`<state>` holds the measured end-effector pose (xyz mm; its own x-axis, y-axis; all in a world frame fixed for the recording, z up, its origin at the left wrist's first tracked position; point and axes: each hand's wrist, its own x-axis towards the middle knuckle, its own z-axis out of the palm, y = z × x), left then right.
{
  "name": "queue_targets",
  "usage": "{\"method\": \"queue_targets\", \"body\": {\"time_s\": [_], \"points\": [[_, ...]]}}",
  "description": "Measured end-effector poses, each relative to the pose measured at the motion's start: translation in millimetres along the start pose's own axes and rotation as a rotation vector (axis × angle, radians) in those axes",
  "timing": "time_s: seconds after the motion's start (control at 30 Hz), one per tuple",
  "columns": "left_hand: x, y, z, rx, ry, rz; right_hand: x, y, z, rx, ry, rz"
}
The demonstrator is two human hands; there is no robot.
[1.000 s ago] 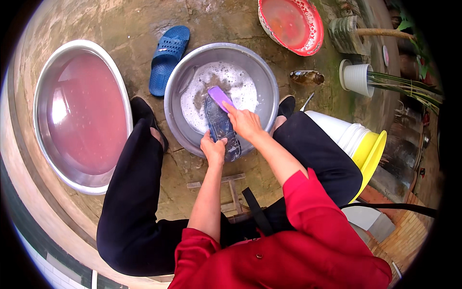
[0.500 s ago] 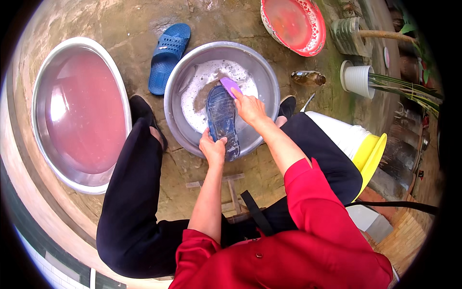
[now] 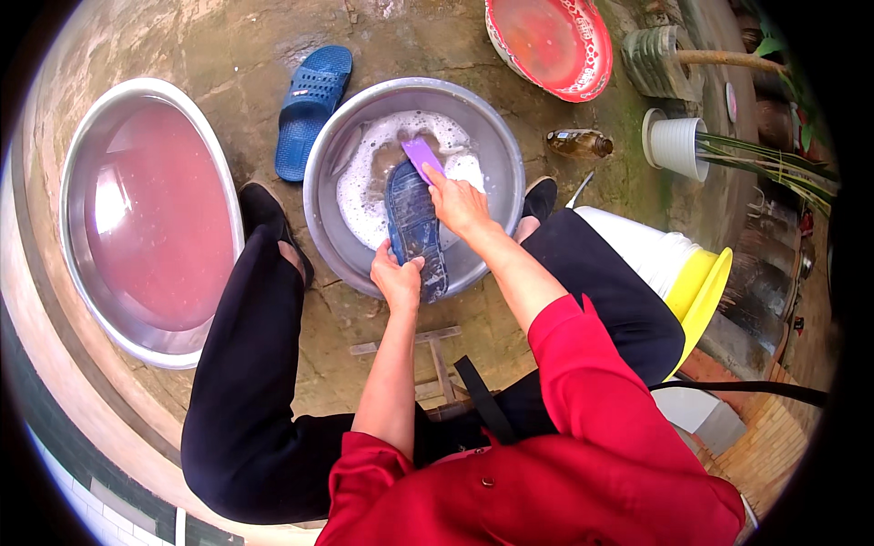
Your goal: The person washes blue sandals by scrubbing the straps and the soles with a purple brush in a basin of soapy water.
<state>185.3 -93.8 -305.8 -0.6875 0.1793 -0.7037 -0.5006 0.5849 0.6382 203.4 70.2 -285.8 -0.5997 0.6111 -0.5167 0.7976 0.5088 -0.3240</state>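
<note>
A grey metal basin (image 3: pixel 496 136) with white suds sits on the ground before me. Over it lies a dark blue slipper (image 3: pixel 414 232), sole up and smeared with dirt and foam, its near end close to the basin's near rim. My left hand (image 3: pixel 398 278) grips the slipper's near end from the left, thumb on top. In my right hand (image 3: pixel 460 205) is a purple brush (image 3: pixel 421 156), held against the slipper's far end; the bristles are hidden beneath. Another blue slipper (image 3: pixel 309 114), with holes in its strap, rests on the ground just left of the basin.
A large oval metal tub (image 3: pixel 164 218) of pinkish water stands left. At the far right are a red patterned basin (image 3: pixel 546 45), a brown bottle (image 3: pixel 580 143) and a white plant pot (image 3: pixel 676 146). A white and yellow bucket (image 3: pixel 669 268) stands beside my right knee.
The purple brush and my right hand have shifted slightly toward the far left along the slipper. My left hand keeps its hold on the near end. The whole view has shifted a little.
</note>
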Motion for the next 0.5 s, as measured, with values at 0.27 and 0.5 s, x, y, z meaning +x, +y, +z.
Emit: {"method": "queue_targets", "body": {"time_s": [0.27, 0.5], "points": [[2, -10, -6, -0.129, -0.007, -0.058, -75, -16, 16, 0.046, -0.107, -0.052], [2, -5, -2, -0.085, 0.004, -0.007, -40, -1, 17, 0.112, 0.016, 0.040]]}}
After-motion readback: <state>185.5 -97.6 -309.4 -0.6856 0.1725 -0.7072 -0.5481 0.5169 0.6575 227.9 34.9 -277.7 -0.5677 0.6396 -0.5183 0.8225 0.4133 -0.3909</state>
